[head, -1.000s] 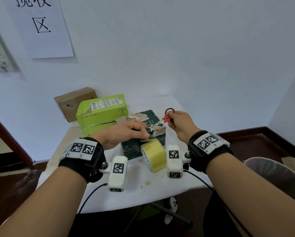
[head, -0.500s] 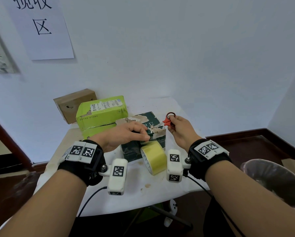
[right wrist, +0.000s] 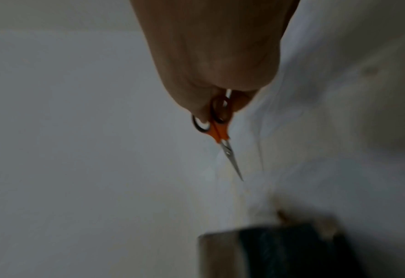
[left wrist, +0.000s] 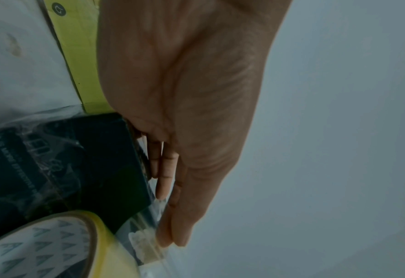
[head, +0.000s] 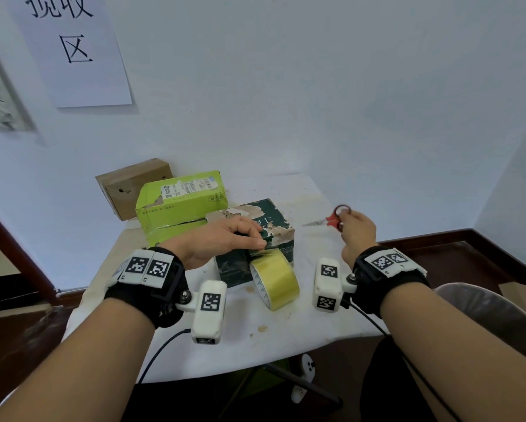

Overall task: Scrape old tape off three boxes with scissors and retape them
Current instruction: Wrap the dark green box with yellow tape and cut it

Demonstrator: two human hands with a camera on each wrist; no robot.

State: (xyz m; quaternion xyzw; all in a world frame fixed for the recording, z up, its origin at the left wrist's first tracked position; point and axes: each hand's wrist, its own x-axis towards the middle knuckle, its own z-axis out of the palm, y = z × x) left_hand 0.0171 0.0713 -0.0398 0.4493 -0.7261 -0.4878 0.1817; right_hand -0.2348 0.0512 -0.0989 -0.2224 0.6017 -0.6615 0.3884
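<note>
A dark green box (head: 231, 269) with torn, peeled patches on top sits mid-table. My left hand (head: 260, 242) lies across its top, straight fingers pressing a strip of clear tape at the front top edge. The yellow tape roll (head: 278, 278) leans against the box's front, still joined to that strip. The left wrist view shows the fingertips (left wrist: 170, 240) on the tape above the roll (left wrist: 42, 250). My right hand (head: 342, 219) grips small red-handled scissors (head: 331, 221) to the right of the box, closed blades pointing left. In the right wrist view the scissors (right wrist: 220, 127) hang over the cloth.
A light green box (head: 179, 199) stands behind the dark one, and a brown cardboard box (head: 127, 187) is against the wall at back left. The white-covered table (head: 286, 324) is small, with edges close on all sides. A grey bin (head: 493, 315) sits on the floor at right.
My right hand has carried the scissors rightward, away from the dark green box's right edge. The left hand stays pressed on the tape at the box's front edge.
</note>
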